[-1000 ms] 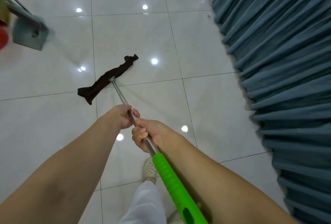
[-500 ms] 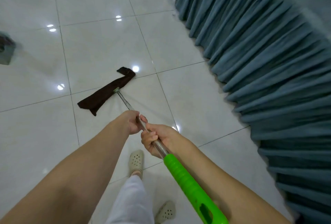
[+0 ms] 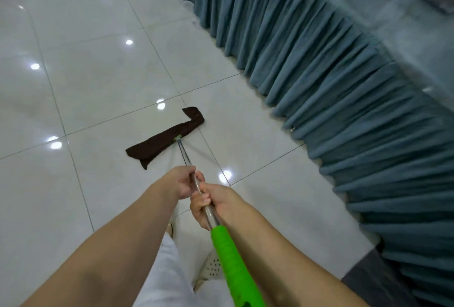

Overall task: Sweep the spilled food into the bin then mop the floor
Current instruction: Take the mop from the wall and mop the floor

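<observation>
A mop with a metal pole point(image 3: 183, 153) and a green grip point(image 3: 233, 265) reaches from my hands down to the white tiled floor point(image 3: 103, 85). Its dark brown cloth head point(image 3: 163, 137) lies flat on the tiles, one end folded up. My left hand point(image 3: 183, 181) is closed around the bare metal pole. Just behind it, my right hand point(image 3: 208, 202) grips the pole right above the green grip. No spilled food or bin shows in the head view.
A table draped in a pleated blue-grey skirt point(image 3: 344, 85) runs along the right side, close to the mop head. My white trouser leg point(image 3: 169, 270) and a perforated shoe point(image 3: 212, 266) are below my hands. A dark mat point(image 3: 373, 279) lies at the lower right.
The mop head has slid to the right, closer to the blue skirt, and the view has turned that way. The bin-like object at the left has left the frame. Both hands stay on the pole.
</observation>
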Available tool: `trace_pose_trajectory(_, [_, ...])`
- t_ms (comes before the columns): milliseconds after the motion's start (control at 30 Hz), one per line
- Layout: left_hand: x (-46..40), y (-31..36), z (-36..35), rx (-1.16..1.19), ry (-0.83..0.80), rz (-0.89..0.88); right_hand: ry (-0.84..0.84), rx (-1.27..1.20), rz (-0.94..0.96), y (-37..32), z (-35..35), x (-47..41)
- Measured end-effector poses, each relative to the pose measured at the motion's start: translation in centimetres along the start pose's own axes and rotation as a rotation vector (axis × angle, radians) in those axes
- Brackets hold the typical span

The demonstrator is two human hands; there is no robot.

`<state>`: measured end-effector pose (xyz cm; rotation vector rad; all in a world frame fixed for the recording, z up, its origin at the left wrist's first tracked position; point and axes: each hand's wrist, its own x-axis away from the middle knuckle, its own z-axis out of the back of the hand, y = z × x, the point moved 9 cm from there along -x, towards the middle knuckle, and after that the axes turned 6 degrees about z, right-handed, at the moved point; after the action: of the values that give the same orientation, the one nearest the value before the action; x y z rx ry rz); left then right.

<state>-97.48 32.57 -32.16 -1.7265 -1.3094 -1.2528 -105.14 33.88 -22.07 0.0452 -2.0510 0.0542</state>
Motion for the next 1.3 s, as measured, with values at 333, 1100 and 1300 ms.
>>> trace_pose_trajectory(333, [5.7, -9.7, 5.1, 0.1, -0.045, 0.051, 0.036, -0.089, 0.03, 9.8, 3.5, 3.7])
trace_pose_trajectory(1100, [13.1, -33.3, 18.5, 0.026, -0.054, 0.11, -0.067, -0.422, 0.03, 33.1, 17.2, 13.9])
trace_pose_trajectory(1300, [15.0, -39.8, 19.8, 0.019, -0.057, 0.127, -0.097, -0.508, 0.005, 37.2, 21.1, 17.2])
